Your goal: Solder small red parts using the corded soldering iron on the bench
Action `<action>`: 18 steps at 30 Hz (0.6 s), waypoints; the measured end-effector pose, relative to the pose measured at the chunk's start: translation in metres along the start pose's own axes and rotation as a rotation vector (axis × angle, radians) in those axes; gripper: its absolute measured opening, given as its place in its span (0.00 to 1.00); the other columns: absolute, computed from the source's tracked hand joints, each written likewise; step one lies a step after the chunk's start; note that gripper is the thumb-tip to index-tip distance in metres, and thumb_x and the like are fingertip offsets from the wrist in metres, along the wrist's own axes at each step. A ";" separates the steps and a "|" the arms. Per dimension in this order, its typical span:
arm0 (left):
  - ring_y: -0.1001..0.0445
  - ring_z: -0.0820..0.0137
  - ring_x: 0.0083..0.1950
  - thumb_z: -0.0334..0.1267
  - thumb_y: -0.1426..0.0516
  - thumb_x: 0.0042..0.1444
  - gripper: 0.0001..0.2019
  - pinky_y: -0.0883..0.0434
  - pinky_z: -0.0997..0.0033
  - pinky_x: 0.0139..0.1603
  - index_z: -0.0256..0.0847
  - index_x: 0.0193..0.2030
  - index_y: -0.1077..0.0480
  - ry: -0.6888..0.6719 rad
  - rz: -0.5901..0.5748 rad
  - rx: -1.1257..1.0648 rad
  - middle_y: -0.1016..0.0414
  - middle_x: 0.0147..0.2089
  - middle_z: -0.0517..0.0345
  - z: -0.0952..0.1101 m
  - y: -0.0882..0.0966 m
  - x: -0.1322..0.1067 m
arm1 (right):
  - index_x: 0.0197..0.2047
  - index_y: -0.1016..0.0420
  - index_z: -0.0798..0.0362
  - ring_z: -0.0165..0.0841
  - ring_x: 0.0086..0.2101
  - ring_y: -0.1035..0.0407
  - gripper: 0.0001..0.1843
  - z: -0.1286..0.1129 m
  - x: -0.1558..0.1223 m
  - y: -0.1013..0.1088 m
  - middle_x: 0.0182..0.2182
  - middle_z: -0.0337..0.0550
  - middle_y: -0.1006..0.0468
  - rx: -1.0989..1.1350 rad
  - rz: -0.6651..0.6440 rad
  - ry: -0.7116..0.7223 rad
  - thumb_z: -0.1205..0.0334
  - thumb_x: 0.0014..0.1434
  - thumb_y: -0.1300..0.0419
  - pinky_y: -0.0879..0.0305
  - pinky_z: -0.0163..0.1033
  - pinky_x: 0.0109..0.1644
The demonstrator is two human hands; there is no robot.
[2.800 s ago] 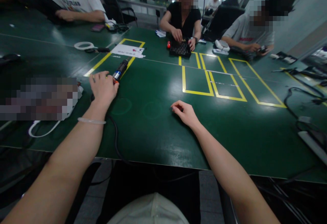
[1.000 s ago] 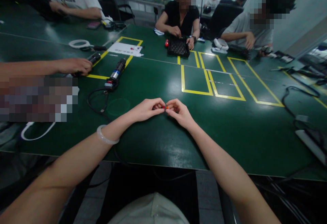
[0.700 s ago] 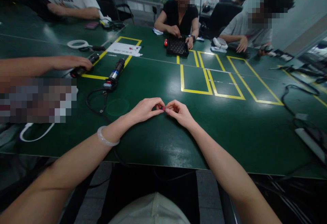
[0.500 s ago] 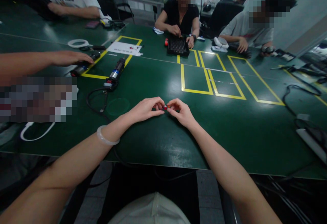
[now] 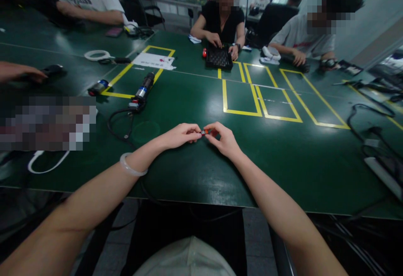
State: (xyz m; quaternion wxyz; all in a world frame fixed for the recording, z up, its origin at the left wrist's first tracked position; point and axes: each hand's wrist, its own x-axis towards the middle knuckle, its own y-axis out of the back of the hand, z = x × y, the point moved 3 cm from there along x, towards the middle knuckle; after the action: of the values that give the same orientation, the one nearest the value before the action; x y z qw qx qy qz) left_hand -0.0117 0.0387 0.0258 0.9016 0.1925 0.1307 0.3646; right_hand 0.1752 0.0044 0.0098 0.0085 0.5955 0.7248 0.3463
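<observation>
A small red and orange piece (image 5: 204, 132) sits between my fingertips above the green table (image 5: 189, 171); it is too small for me to tell its kind. My left hand (image 5: 181, 136) pinches its left end, thumb and fingers pressed together. From the right, my right hand (image 5: 223, 137) grips the other end between thumb and curled fingers. Both hands are close together near the table's front, and a pale bracelet (image 5: 132, 165) circles my left wrist.
Left of my hands lie a black and silver cylindrical device (image 5: 143, 91) with a cable and a shorter cylinder (image 5: 98, 87). A co-worker's hand (image 5: 23, 72) rests at far left. Across the table a person handles a black tray (image 5: 219, 58). Yellow tape rectangles (image 5: 242, 112) mark the table.
My left fingers have closed in more tightly on the small piece, which shows more orange at my right fingers. The co-worker's hand at left has moved left, off the shorter cylinder.
</observation>
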 end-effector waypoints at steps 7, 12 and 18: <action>0.36 0.73 0.29 0.48 0.43 0.59 0.14 0.39 0.72 0.31 0.38 0.36 0.30 0.009 -0.010 -0.024 0.34 0.27 0.61 -0.001 0.000 0.000 | 0.45 0.26 0.50 0.32 0.35 0.30 0.08 -0.005 -0.002 -0.002 0.38 0.43 0.24 -0.060 -0.043 0.036 0.63 0.61 0.40 0.33 0.38 0.41; 0.36 0.73 0.28 0.51 0.43 0.60 0.15 0.40 0.72 0.31 0.38 0.36 0.30 0.003 -0.026 0.004 0.34 0.27 0.61 0.000 0.000 -0.002 | 0.47 0.26 0.49 0.32 0.35 0.30 0.09 -0.004 -0.003 -0.002 0.39 0.43 0.24 -0.091 -0.066 0.042 0.64 0.62 0.41 0.33 0.38 0.41; 0.31 0.70 0.32 0.53 0.47 0.64 0.21 0.36 0.71 0.34 0.39 0.52 0.29 -0.032 0.087 0.186 0.30 0.30 0.59 0.002 0.016 -0.004 | 0.43 0.25 0.52 0.31 0.33 0.31 0.07 -0.001 -0.001 0.002 0.35 0.41 0.25 -0.067 -0.049 0.008 0.64 0.61 0.39 0.34 0.37 0.39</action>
State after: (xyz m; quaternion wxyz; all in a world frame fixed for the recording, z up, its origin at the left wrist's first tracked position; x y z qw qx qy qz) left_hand -0.0237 0.0457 0.0351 0.8651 0.2868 0.1409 0.3867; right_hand 0.1770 0.0033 0.0114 0.0340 0.5757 0.7271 0.3724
